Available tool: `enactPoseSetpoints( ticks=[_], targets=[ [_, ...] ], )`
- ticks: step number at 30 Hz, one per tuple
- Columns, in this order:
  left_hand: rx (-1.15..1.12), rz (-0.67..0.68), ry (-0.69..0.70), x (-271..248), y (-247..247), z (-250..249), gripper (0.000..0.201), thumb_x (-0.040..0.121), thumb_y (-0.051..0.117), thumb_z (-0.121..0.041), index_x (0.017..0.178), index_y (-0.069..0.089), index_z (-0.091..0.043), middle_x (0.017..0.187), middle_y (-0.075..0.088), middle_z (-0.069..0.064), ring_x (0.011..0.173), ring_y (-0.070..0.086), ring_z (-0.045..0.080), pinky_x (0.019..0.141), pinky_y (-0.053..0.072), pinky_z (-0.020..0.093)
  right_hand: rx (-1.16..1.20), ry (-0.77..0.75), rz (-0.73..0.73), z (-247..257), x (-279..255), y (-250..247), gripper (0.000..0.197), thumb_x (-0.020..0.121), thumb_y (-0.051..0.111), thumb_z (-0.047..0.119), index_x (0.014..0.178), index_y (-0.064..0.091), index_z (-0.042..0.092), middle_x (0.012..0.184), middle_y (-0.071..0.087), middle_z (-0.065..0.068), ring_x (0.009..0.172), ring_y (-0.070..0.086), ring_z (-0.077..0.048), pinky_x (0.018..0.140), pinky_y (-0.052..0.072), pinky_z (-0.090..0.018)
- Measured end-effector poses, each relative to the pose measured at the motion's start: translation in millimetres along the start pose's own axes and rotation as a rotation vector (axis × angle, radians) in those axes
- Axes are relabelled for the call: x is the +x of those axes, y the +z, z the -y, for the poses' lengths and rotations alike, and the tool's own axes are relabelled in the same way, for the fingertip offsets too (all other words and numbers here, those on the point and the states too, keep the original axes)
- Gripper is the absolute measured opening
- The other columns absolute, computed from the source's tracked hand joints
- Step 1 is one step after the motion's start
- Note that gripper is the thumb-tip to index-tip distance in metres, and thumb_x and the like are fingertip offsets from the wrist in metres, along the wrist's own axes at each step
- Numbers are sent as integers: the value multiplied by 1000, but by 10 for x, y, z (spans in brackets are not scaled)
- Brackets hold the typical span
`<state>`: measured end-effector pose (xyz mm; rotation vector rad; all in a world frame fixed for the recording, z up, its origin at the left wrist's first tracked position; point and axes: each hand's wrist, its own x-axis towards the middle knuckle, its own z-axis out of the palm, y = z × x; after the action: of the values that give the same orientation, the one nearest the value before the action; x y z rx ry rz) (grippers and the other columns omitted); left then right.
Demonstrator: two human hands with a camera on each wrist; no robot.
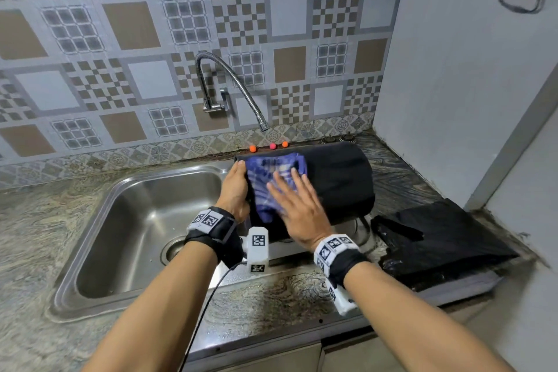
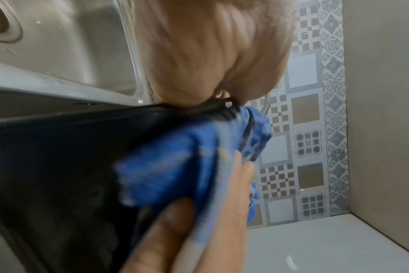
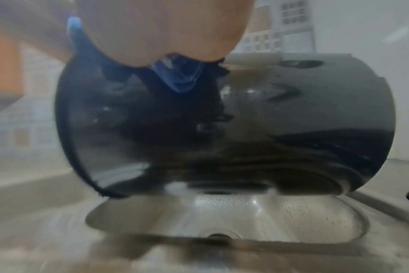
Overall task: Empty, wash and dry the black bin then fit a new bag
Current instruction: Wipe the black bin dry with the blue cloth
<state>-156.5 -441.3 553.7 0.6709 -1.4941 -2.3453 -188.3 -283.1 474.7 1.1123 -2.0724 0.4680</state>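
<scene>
This looks like the drying step; the black bin (image 1: 338, 181) lies on its side on the counter just right of the sink (image 1: 99, 220), long axis running left to right, mouth toward the basin; the left hand (image 1: 234, 187) curls round its rim; the right hand (image 1: 297, 210) presses a blue cloth (image 1: 271, 178) flat-fingered on its wall; next, probably roll it to wipe the wet underside, then fit the black bag (image 1: 437, 238) lying nearby.

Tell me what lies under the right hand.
Under the right hand lies a blue checked cloth, pressed flat against the black bin lying on its side. The bin surface beneath the cloth is hidden.
</scene>
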Motion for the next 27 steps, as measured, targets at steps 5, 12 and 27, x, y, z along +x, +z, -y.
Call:
enactPoseSetpoints(
  ticks=[5, 12, 27],
  targets=[
    [-33, -24, -34, 74, -63, 23, 39, 102, 44, -34, 129, 58, -9, 118, 69, 16, 106, 68, 31, 93, 52, 55, -115, 3, 139, -56, -59, 20, 63, 95, 47, 28, 153, 25, 22, 160, 21, -1, 148, 16, -36, 119, 20, -50],
    [-127, -107, -90, 53, -209, -72, 38, 101, 46, -36, 124, 59, -9, 115, 69, 17, 102, 68, 33, 81, 57, 53, -54, 711, 168, -726, -245, -80, 60, 101, 40, 26, 155, 16, 15, 162, 10, -10, 148, 10, -37, 120, 15, -49],
    [-114, -139, -103, 202, -225, -117, 21, 76, 40, -4, 86, 58, -9, 86, 63, 13, 66, 62, 30, 59, 58, 38, 376, 1287, 25, -1142, -33, -245, 43, 101, 35, 40, 122, 52, 7, 121, 58, -24, 110, 55, -41, 92, 41, -43]
  ],
)
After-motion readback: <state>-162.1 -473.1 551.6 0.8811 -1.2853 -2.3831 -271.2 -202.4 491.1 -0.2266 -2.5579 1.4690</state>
